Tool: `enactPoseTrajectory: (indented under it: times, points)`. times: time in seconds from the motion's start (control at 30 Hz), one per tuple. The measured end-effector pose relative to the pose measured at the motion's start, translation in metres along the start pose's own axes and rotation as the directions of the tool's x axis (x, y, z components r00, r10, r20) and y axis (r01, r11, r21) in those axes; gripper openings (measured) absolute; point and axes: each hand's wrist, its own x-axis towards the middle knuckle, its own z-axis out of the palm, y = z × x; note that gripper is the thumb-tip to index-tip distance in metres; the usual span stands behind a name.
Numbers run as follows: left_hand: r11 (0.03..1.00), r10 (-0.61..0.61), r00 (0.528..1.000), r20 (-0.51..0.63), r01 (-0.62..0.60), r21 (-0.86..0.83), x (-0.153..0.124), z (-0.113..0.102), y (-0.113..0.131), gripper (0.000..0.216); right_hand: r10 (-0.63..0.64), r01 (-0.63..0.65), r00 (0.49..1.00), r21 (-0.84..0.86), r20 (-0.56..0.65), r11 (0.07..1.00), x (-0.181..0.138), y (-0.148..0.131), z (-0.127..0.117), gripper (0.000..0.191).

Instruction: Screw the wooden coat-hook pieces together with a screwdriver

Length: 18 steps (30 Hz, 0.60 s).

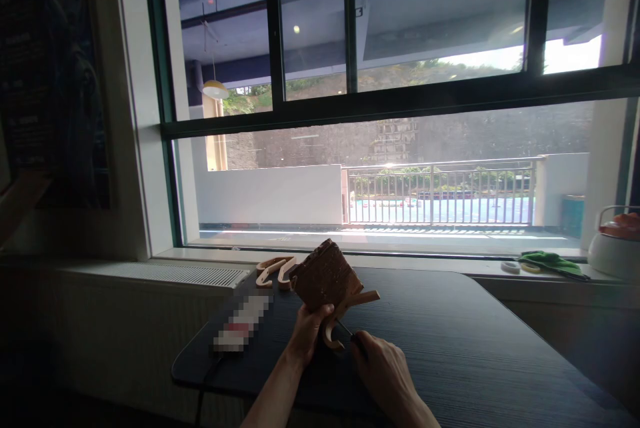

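At the lower centre of the frame, the left forearm angles up from the bottom edge, its hand (306, 331) clasping a brown block (326, 276) tilted above the dark tabletop (450, 328). The right hand (381, 363), knuckles up, slants in from the lower right, fingers curled around a dark-handled tool (359, 344) whose thin shaft points up-left to a curved wooden piece (329, 335) beside the block.

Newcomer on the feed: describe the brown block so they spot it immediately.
Below the window is a dark table. Over it, the left hand grips the brown block. Its boxy shape and darker colour set it apart from the curved wooden piece against it.
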Motion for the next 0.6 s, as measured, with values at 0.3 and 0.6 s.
enactPoseTrajectory:
  times: [0.3, 0.6]
  points:
    - [1.0, 0.018, 1.0, 0.016, -0.018, -0.007, 0.0036, -0.0033, -0.0068, 0.023, -0.128, 0.124, 0.988, -0.054, -0.087, 0.991, -0.0007, -0.0019, 0.0036, 0.017]
    - [1.0, -0.014, 0.999, 0.043, 0.014, 0.0, 0.0017, -0.0019, -0.0039, 0.023, 0.01, -0.004, 0.999, 0.167, -0.035, 0.986, 0.0019, 0.0049, 0.0029, 0.021]
